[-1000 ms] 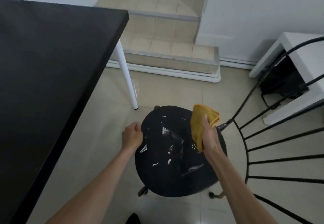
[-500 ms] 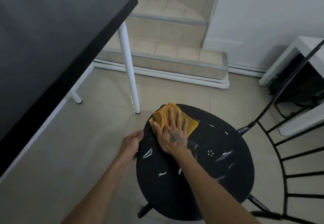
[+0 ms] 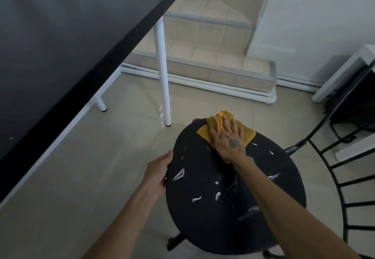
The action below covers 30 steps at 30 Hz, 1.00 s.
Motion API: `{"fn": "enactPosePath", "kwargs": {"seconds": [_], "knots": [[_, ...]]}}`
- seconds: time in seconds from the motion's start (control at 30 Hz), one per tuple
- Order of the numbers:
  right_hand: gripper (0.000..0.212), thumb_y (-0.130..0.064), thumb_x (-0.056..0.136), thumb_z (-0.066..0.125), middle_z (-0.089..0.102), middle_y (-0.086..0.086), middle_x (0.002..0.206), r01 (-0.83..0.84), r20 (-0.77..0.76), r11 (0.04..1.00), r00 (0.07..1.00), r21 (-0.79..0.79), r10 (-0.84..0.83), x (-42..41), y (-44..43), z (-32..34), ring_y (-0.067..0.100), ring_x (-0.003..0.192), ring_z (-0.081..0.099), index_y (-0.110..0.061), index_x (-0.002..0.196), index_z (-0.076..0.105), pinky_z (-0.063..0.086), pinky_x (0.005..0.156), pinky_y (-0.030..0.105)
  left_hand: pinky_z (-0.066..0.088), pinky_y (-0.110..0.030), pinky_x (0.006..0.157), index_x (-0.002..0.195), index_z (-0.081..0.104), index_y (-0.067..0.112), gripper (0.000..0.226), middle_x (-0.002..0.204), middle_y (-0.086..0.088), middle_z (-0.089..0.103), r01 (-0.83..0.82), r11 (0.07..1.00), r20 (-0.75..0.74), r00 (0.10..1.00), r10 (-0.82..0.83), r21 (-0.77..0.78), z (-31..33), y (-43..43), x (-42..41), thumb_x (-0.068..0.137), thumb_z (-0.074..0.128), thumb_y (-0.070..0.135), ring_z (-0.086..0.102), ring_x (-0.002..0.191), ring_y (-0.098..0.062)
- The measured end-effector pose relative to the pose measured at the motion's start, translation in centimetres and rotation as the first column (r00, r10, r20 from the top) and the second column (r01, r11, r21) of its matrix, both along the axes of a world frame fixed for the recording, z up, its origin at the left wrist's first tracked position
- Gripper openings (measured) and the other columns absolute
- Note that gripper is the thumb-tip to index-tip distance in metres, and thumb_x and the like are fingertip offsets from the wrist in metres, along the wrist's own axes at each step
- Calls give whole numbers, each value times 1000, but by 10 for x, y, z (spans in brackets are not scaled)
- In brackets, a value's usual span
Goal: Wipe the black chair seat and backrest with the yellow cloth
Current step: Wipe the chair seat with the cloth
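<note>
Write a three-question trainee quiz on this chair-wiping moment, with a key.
1. True or false: the right hand presses the yellow cloth flat on the seat.
2. Where on the seat is the cloth? A) far edge B) middle C) near edge
3. Fill in: the left hand grips the seat's ____ edge.

Key: 1 true; 2 A; 3 left. The backrest stands to the right, untouched, and pale streaks show on the seat.

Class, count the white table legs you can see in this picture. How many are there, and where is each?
2. One leg stands under the table's near corner, just left of the chair seat. A second leg, mostly hidden, shows farther left below the table edge. Others may be hidden.
</note>
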State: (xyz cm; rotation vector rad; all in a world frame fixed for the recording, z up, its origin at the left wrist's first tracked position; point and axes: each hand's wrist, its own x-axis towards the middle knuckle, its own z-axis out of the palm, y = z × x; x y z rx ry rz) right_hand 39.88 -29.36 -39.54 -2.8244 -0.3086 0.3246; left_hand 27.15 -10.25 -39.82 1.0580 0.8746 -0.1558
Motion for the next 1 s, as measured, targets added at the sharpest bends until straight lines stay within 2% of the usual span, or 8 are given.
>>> {"fn": "enactPosePath", "kwargs": {"seconds": [0.17, 0.27, 0.4, 0.5, 0.6, 0.67, 0.83, 1.0], "knots": [[72, -70, 96, 6, -24, -4, 163, -201, -28, 979, 979, 27, 202, -20, 45, 4, 23, 148, -28, -34, 157, -7, -15, 120, 52, 46, -44, 84, 90, 81, 17, 29, 99, -13, 76, -47, 996, 15, 999, 48, -69, -4, -3, -38, 101, 54, 24, 63, 89, -31], [71, -73, 92, 1, -23, -9, 162, -337, -10, 941, 941, 39, 338, -56, 61, 6, 22, 148, -27, -41, 155, -6, -15, 120, 52, 49, -39, 79, 102, 78, 15, 24, 102, -10, 77, -57, 993, 35, 998, 61, -103, -6, -5, -49, 100, 54, 19, 66, 89, -27], [54, -63, 99, 6, -14, -12, 164, -458, 65, 889, 886, -19, 459, -99, 55, -2, 22, 151, -21, -46, 148, -11, -8, 122, 51, 51, -38, 79, 108, 71, 9, 22, 99, -11, 73, -64, 979, 37, 997, 73, -193, -3, -2, -55, 102, 51, 16, 65, 89, -28], [59, -60, 99, 7, -12, -12, 164, -433, 54, 899, 898, -65, 436, -86, 33, -2, 20, 151, -17, -41, 153, -5, -6, 123, 50, 54, -38, 78, 110, 73, 10, 24, 102, -11, 76, -43, 974, 83, 995, 63, -222, -2, -3, -59, 102, 50, 12, 70, 89, -26], [61, -57, 100, 13, -6, -10, 165, -311, 74, 950, 947, -43, 313, -46, 26, -3, 22, 152, -12, -34, 155, -2, -3, 124, 50, 52, -27, 54, 106, 75, 14, 25, 92, -6, 77, -20, 978, 86, 996, 38, -206, -1, -2, -55, 101, 51, 10, 70, 67, -16], [59, -52, 104, 18, -2, -8, 166, -246, 82, 969, 966, -9, 246, -25, 38, -5, 23, 153, -10, -32, 157, 2, -4, 123, 50, 46, -23, 46, 104, 74, 14, 24, 85, -3, 75, -13, 983, 61, 998, 25, -184, -1, 0, -53, 101, 51, 10, 64, 55, -12], [56, -44, 107, 22, -1, -8, 166, -313, 111, 949, 945, 35, 307, -52, 65, -8, 24, 153, -9, -30, 158, 6, -3, 124, 48, 53, -35, 70, 101, 71, 9, 21, 88, -9, 73, -88, 955, 48, 993, 106, -285, -6, -4, -52, 100, 51, 8, 66, 75, -21], [57, -50, 102, 15, 6, -10, 164, -502, 132, 861, 862, 87, 489, -112, 36, -6, 20, 152, -5, -31, 156, 13, -3, 123, 42, 56, -43, 77, 109, 70, 9, 22, 101, -17, 72, -108, 925, 8, 993, 119, -365, -11, -2, -54, 101, 49, 9, 68, 89, -31]]}}
